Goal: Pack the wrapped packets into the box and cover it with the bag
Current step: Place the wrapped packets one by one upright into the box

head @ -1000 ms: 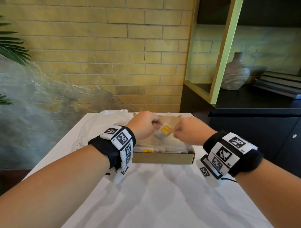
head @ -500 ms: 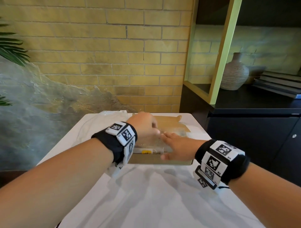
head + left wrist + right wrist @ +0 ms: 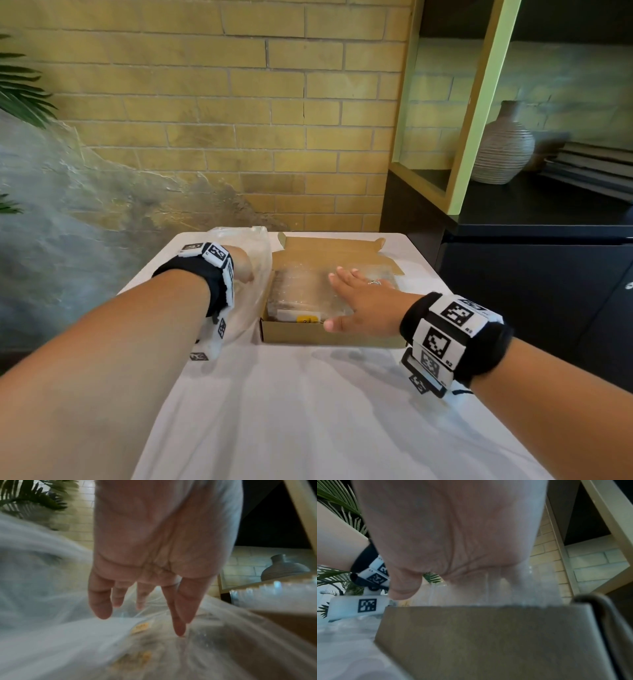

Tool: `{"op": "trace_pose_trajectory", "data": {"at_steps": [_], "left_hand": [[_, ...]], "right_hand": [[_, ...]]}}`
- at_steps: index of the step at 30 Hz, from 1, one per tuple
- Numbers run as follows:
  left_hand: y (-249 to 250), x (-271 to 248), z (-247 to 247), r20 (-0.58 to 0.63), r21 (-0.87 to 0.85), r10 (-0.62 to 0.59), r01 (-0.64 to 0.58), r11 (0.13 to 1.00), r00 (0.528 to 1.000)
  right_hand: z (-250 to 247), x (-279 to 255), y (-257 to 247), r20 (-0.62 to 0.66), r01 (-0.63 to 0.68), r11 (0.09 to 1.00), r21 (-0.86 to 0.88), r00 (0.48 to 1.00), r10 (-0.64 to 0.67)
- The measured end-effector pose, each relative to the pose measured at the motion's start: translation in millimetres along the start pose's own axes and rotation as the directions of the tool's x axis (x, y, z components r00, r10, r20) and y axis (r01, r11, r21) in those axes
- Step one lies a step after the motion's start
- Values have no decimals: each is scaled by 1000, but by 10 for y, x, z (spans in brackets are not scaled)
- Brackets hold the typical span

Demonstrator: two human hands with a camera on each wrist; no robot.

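Note:
A shallow cardboard box (image 3: 298, 336) sits at the far middle of the white table, its lid flap (image 3: 329, 248) folded back. Bubble-wrapped packets (image 3: 301, 291) with a yellow label fill it. My right hand (image 3: 359, 301) lies flat on the packets, fingers straight, thumb at the front wall. My left hand (image 3: 239, 267) is inside the clear plastic bag (image 3: 246, 308) left of the box. In the left wrist view its fingers (image 3: 101, 601) hang straight and spread above a labelled packet (image 3: 140, 627) in the bag (image 3: 42, 628). The right wrist view shows the box wall (image 3: 471, 635) under the palm.
The white table (image 3: 308, 411) reaches toward me in front of the box. A dark cabinet (image 3: 534, 260) with a ribbed vase (image 3: 503, 150) and stacked books stands right of the table. A brick wall is behind; plant leaves show at far left.
Both hands held a yellow-labelled packet above the box a second ago. It now lies in the box; my right hand flattened on the packets and my left hand moved left into the bag.

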State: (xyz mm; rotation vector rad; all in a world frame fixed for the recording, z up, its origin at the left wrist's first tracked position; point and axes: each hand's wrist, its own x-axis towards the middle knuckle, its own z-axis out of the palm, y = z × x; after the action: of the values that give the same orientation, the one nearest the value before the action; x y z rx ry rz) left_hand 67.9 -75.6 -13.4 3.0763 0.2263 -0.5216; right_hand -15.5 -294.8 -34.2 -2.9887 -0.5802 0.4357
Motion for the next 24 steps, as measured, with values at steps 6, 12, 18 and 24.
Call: {"op": "trace_pose_trajectory", "data": {"at_steps": [6,12,18,24], "left_hand": [[68,-36,57,100,-27,-1,4,1000,995],[-68,270,144,93,24,-50,48,999,994],[53,-33,54,-53,-80,-24,20,997,998],[16,-119,-132,-254,-175,-5,-40,984,967]], "right_hand": [[-14,22,34,8,12,1000,6,1000,-12],[-29,8,23,18,17,1000,-5,1000,-17],[-39,-9,6,20,13,1000,-8,1000,-13],[-28,-16,4,12,10,1000,-17,1000,-10]]}}
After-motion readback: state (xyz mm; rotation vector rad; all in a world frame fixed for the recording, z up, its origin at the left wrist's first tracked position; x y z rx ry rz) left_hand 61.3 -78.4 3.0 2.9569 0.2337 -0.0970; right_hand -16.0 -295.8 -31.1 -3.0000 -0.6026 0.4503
